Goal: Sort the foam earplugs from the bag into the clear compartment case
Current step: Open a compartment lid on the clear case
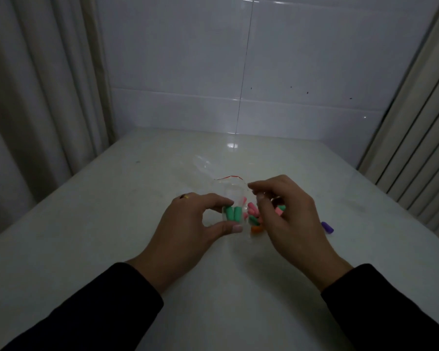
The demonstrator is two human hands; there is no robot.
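A small clear zip bag (232, 191) with a red strip along its mouth stands on the white table between my hands. It holds green earplugs (233, 213), pink earplugs (252, 210) and an orange earplug (256, 229). My left hand (188, 229) pinches the bag's lower left part between thumb and forefinger, around the green earplugs. My right hand (289, 214) has curled fingers and pinches the bag's right edge near the mouth; more pink and green foam shows behind its thumb. A faint clear plastic thing (203, 164) lies just behind the bag; I cannot tell whether it is the case.
One purple earplug (327, 227) lies loose on the table (112, 236) to the right of my right hand. A tiled wall closes the far edge. Curtains hang at the left, and ribbed panels stand at the right.
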